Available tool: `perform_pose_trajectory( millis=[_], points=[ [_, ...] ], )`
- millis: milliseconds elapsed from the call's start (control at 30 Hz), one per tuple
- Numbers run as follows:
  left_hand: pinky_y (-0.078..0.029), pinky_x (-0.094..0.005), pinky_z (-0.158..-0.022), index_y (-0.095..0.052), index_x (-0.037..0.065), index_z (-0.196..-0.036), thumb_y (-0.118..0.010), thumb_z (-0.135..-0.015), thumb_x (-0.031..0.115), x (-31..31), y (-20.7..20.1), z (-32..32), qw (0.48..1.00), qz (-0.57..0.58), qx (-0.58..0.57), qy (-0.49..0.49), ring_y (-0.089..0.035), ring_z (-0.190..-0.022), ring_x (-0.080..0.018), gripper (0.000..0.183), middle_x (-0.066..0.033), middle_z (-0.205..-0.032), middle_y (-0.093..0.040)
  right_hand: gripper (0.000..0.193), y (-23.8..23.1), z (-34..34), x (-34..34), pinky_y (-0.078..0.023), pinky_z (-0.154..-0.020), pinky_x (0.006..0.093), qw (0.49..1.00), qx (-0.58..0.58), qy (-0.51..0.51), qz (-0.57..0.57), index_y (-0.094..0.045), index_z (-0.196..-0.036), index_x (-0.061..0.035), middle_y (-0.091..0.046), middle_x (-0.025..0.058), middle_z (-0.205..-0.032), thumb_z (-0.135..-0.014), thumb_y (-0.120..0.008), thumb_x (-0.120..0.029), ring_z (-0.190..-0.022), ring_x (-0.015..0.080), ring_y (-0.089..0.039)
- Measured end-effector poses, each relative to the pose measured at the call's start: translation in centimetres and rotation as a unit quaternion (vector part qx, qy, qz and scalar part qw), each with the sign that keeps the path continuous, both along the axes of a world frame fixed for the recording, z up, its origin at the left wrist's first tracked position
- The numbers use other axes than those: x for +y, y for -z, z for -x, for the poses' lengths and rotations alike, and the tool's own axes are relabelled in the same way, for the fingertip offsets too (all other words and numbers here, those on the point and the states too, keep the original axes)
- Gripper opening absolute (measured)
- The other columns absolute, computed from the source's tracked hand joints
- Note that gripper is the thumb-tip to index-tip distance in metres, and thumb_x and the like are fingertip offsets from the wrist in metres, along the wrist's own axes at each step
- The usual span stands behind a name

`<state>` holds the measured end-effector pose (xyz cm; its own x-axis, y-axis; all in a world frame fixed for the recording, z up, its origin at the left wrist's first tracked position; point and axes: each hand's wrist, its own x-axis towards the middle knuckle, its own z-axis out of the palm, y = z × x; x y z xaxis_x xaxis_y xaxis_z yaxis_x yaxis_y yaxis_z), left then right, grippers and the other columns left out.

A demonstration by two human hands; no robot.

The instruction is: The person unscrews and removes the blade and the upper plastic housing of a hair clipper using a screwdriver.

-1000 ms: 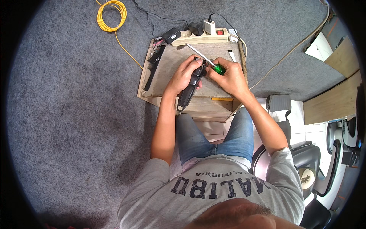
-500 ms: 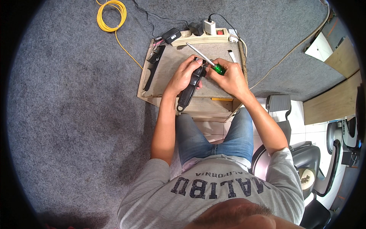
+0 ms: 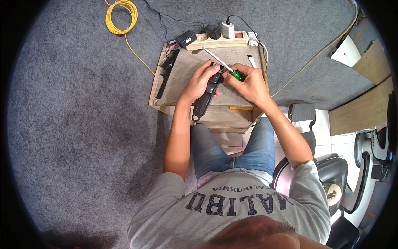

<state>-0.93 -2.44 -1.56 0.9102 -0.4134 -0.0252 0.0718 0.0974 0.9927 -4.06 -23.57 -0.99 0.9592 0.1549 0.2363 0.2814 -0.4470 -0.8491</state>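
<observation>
Head view. Small wooden table [image 3: 182, 79] sits upper centre of frame on grey carpet [image 3: 74, 124]. Left hand [image 3: 202, 81] is closed around a long black device [image 3: 206, 96], which lies angled over the tabletop with its lower end past the table's near edge. Right hand [image 3: 248, 83] is closed around a green-handled screwdriver [image 3: 224, 65]; the metal shaft points toward upper left, away from the device. Both hands meet at the device's upper end. Black comb-like part [image 3: 166, 72] lies along the table's left edge. Power strip [image 3: 217, 40] at the far edge; yellow cable coil [image 3: 120, 16] upper left.
</observation>
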Motion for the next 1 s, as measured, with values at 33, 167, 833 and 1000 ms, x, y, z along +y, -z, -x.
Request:
perform_pose_trajectory(
  millis=[33,167,833,1000],
  points=[
    [-0.052,-0.0290,-0.048,-0.063,0.007,-0.116,-0.059,-0.110,0.034,0.04,0.05,-0.05,1.000,-0.004,-0.004,0.004,-0.066,-0.054,-0.0154,0.028,-0.0069,-0.086,-0.071,0.026,0.12,-0.01,0.01,-0.054,-0.066,0.0369,1.000,0.005,-0.006,-0.025,-0.079,-0.101,-0.0014,-0.073,0.0114,-0.070,-0.097,-0.078,-0.027,-0.065,0.0148,-0.068],
    [-0.052,-0.0284,-0.048,-0.063,0.007,-0.114,-0.059,-0.109,0.036,0.04,0.02,-0.09,1.000,-0.017,-0.012,0.009,-0.066,-0.054,-0.0155,0.030,-0.0081,-0.087,-0.072,0.025,0.08,-0.02,0.01,-0.055,-0.067,0.0353,0.998,0.012,-0.020,-0.067,-0.080,-0.102,-0.0018,-0.077,0.0086,-0.074,-0.098,-0.079,-0.026,-0.067,0.0130,-0.068],
    [-0.053,-0.0272,-0.048,-0.065,0.006,-0.118,-0.056,-0.111,0.033,0.00,-0.13,0.06,1.000,-0.014,-0.007,0.006,-0.066,-0.054,-0.0142,0.030,-0.0061,-0.088,-0.070,0.027,0.22,0.01,0.06,-0.056,-0.069,0.0349,0.997,0.026,-0.021,-0.069,-0.079,-0.103,-0.0010,-0.077,0.0087,-0.074,-0.099,-0.078,-0.028,-0.068,0.0134,-0.069],
    [-0.053,-0.0271,-0.048,-0.065,0.006,-0.118,-0.057,-0.111,0.033,0.03,-0.16,0.11,1.000,-0.009,-0.004,0.008,-0.066,-0.054,-0.0141,0.029,-0.0061,-0.089,-0.070,0.027,0.21,0.12,0.16,-0.057,-0.069,0.0355,0.996,0.001,-0.020,-0.085,-0.079,-0.103,-0.0014,-0.076,0.0087,-0.074,-0.098,-0.079,-0.028,-0.068,0.0134,-0.070]
  ],
)
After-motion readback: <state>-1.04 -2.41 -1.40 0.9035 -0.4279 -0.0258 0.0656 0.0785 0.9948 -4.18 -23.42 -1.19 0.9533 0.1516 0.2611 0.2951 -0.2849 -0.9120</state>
